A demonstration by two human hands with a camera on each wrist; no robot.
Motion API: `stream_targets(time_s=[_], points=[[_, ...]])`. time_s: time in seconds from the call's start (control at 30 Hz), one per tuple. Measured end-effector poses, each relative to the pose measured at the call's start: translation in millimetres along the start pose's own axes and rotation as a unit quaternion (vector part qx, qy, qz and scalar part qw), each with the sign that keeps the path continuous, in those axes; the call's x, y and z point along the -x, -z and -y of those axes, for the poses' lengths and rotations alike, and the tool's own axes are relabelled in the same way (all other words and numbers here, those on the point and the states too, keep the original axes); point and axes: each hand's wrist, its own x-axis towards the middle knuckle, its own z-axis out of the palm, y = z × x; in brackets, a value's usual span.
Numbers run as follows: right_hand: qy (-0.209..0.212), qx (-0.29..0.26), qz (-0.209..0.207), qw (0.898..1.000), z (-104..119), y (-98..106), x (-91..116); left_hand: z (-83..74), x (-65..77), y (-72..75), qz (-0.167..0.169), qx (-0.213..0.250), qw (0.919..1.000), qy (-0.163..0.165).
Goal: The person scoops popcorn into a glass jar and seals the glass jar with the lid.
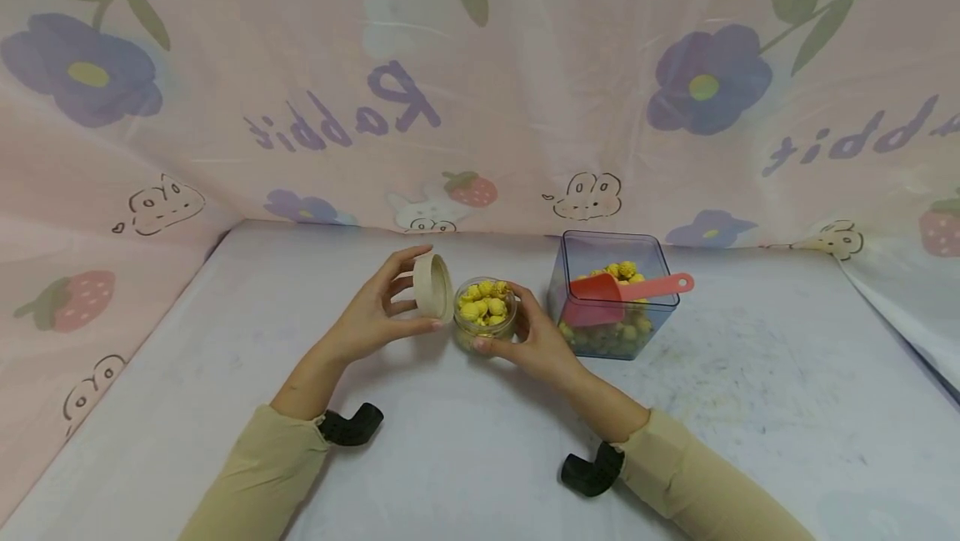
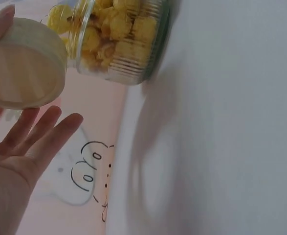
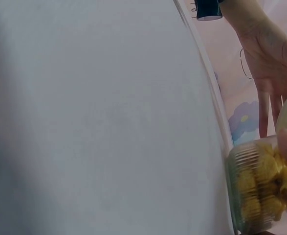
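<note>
My left hand (image 1: 367,320) pinches a round cream-coloured lid (image 1: 431,287) between thumb and fingers, tipped on edge with its hollow side facing the jar. In the left wrist view, the lid (image 2: 53,46) is close beside the jar's mouth, the lower fingers spread away from it. The clear ribbed glass jar (image 1: 468,337) stands upright on the table, filled to the top with yellow popcorn (image 1: 483,303). Around its right side, my right hand (image 1: 543,345) grips it with the thumb in front and fingers behind.
Just right of the jar stands a square, see-through bluish container (image 1: 611,348) partly filled with popcorn. A red scoop (image 1: 600,289) lies in it, handle over the right rim. A white cloth covers the table (image 1: 465,458); a printed pink curtain (image 1: 495,107) hangs behind.
</note>
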Motion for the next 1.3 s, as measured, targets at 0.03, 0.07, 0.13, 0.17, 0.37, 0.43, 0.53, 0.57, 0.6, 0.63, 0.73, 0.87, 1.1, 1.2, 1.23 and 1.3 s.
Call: stream_targets(time_s=[0.03, 0.07, 0.13, 0.17, 0.37, 0.43, 0.53, 0.57, 0.6, 0.63, 0.73, 0.87, 1.1, 1.2, 1.23, 1.3], points=[[-0.001, 0.000, 0.000, 1.000, 0.0, -0.1, 0.0, -0.2, -0.6, -1.0, 0.000, 0.003, 1.0000, 0.002], [-0.002, 0.000, 0.000, 1.000, -0.1, -0.2, 0.1, -0.5, -1.3, -2.0, -0.001, 0.006, 1.0000, 0.005], [-0.001, -0.001, 0.000, 1.000, -0.6, -0.2, -0.1, -1.0, -2.8, -4.2, -0.003, 0.012, 0.9999, 0.012], [-0.001, -0.002, 0.001, 1.000, -0.9, -0.3, -0.2, -1.5, -3.7, -5.3, -0.002, 0.016, 0.9998, 0.016], [0.000, -0.003, -0.001, 1.000, -2.6, -0.8, -0.7, -4.7, -9.9, -12.5, 0.001, 0.012, 0.9999, 0.008], [-0.002, -0.002, -0.002, 1.000, -2.6, -0.9, -0.5, -5.2, -12.0, -14.7, 0.000, 0.004, 1.0000, 0.003], [-0.004, -0.002, -0.001, 1.000, -2.6, -0.9, -0.4, -6.4, -13.9, -18.1, -0.003, -0.009, 1.0000, 0.001], [-0.002, -0.003, 0.000, 1.000, -2.6, -0.9, -0.3, -6.3, -14.7, -19.1, -0.004, -0.014, 0.9999, 0.000], [-0.001, -0.003, 0.000, 1.000, -2.6, -0.8, -0.3, -6.2, -15.5, -20.2, -0.006, -0.018, 0.9998, -0.002], [0.001, -0.004, 0.001, 1.000, -2.7, -0.6, -0.3, -6.5, -16.0, -21.2, -0.007, -0.024, 0.9997, -0.003], [0.008, -0.004, 0.003, 1.000, -2.8, -0.2, -0.4, -7.5, -17.9, -24.2, -0.012, -0.041, 0.9991, -0.005], [0.011, 0.001, 0.002, 1.000, -2.3, 0.2, -0.1, -8.2, -20.1, -27.0, -0.014, -0.065, 0.9978, -0.001], [0.023, -0.003, 0.003, 1.000, -2.1, 0.6, 0.4, -9.7, -23.6, -30.2, -0.018, -0.109, 0.9939, -0.002], [0.024, -0.006, 0.002, 1.000, -2.3, 0.6, 0.3, -12.9, -24.5, -32.1, -0.017, -0.135, 0.9907, 0.000], [0.025, -0.007, 0.002, 1.000, -2.5, 0.6, 0.3, -14.1, -24.8, -32.8, -0.016, -0.145, 0.9894, 0.001], [0.026, -0.007, 0.003, 1.000, -3.1, 0.6, 0.1, -16.4, -25.4, -34.1, -0.014, -0.164, 0.9863, 0.003]])
